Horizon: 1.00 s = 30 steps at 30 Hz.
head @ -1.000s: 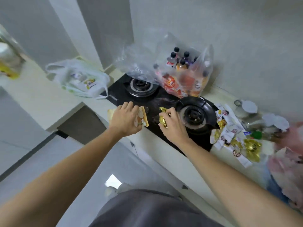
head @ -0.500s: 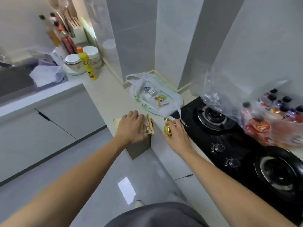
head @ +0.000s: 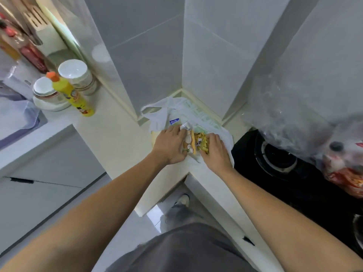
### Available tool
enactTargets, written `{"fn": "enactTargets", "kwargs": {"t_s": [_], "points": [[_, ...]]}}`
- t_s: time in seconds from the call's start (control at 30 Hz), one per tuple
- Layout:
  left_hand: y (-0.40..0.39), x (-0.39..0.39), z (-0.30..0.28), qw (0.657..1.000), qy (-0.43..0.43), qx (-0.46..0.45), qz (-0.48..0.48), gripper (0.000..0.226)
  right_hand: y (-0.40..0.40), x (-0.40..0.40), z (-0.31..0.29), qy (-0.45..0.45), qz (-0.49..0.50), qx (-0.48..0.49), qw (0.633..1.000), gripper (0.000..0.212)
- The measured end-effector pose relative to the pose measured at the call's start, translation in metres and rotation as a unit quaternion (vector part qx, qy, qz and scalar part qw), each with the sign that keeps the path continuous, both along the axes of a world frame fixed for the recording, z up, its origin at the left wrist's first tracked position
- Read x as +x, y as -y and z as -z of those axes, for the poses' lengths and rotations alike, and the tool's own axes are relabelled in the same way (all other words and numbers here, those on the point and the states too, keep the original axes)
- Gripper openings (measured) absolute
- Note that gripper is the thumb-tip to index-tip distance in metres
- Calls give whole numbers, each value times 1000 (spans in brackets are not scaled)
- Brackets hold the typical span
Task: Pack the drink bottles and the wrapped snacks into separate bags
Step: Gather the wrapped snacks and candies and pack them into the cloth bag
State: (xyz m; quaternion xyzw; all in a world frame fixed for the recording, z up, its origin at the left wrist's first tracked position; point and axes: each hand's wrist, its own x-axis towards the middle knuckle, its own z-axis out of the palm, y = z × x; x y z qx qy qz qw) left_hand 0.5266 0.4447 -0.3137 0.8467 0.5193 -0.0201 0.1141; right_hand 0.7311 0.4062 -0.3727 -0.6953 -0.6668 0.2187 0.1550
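Observation:
A white plastic bag (head: 176, 110) lies open in the counter's corner, with a few small wrapped snacks inside. My left hand (head: 170, 147) is over its mouth, shut on a yellow-and-white snack packet (head: 190, 142). Right beside it, my right hand (head: 215, 152) grips gold-wrapped snacks (head: 202, 144), also above the bag. At the far right a clear plastic bag (head: 294, 118) on the stove holds drink bottles (head: 345, 169), blurred and partly cut off by the frame edge.
A black gas stove (head: 279, 160) lies right of the white bag. On the left counter stand a yellow bottle with an orange cap (head: 68, 93), stacked white bowls (head: 76, 75) and dark sauce bottles (head: 31, 55). Tiled walls close in behind the corner.
Both hands carried their snacks left from the stove front to above the white bag's mouth. My view swung left, so the loose snack pile is out of frame.

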Motion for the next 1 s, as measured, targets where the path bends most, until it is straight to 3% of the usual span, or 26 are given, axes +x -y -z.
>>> {"fn": "enactTargets", "kwargs": {"t_s": [0.23,0.43,0.83,1.0], "points": [[-88,7,32,994,48,-86,53,61,-56,-10,8,31,28,-44,998,45],[-127,8,57,975,77,-82,191,76,-74,-27,10,59,77,-67,993,48],[-116,-35,15,939,113,-42,321,62,4,-102,-37,130,264,15,956,38],[-82,-34,-13,917,146,-10,370,58,57,-118,-57,146,325,31,934,57]]}}
